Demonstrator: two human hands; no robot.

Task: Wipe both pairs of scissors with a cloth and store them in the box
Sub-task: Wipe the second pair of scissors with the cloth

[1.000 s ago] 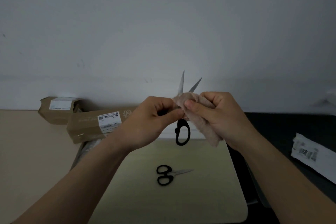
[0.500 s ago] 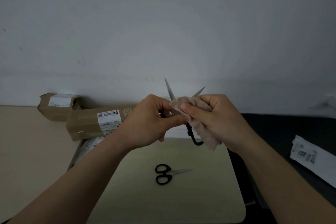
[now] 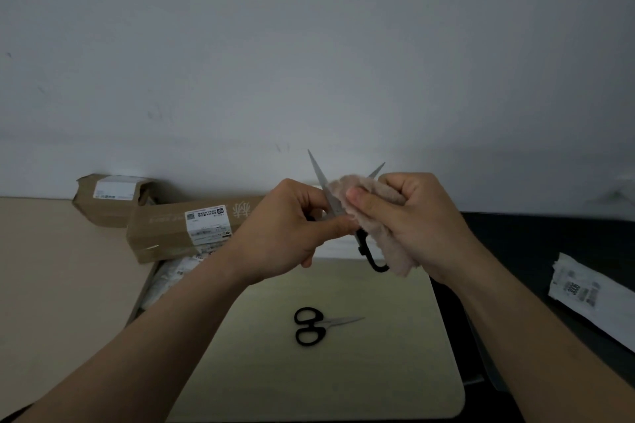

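My left hand [image 3: 287, 227] grips the handle of a pair of black-handled scissors [image 3: 324, 187], held up in front of me with the blades spread and pointing up. My right hand [image 3: 417, 220] holds a beige cloth [image 3: 388, 237] wrapped around the right blade; only that blade's tip shows above the cloth. One black handle loop hangs below the hands. A second, smaller pair of black-handled scissors [image 3: 314, 324] lies shut on the pale tabletop [image 3: 343, 374], tips pointing right.
Two brown cardboard boxes [image 3: 178, 227] with white labels lie against the wall at the left, one behind the other. A white labelled packet [image 3: 584, 292] rests on a dark surface at the right. Plastic-wrapped items sit below the boxes.
The held scissors have tilted left and their blades have spread wider. The cloth now covers the right blade, and the handle loop has swung to the right under the cloth.
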